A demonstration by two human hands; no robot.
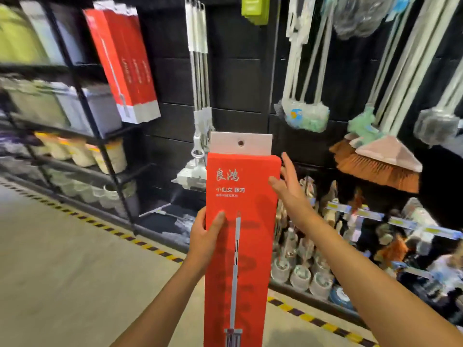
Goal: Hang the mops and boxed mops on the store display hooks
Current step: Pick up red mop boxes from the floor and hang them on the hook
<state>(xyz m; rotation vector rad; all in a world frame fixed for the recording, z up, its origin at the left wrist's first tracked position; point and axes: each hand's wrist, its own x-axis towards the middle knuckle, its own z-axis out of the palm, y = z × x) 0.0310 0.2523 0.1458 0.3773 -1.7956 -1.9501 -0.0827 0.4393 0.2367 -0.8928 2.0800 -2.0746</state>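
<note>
The left hand (pixel 208 236) is gripping the red boxed mop (pixel 240 221); the right hand (pixel 288 184) is spreading open beside its edge — risking a twist, the hang hole (pixel 240 143) missing its hook.

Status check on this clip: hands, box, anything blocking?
Left hand gripping red mop box edge. Right hand open at its right side. Box upright, unhung; hang hole clear. Nothing blocking.

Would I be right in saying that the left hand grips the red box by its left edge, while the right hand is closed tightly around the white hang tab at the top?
Not quite. The head view shows the right hand open, fingers spread, against the red box's upper right edge, below the white hang tab, which nothing touches. The left hand does grip the box's left edge.
</note>
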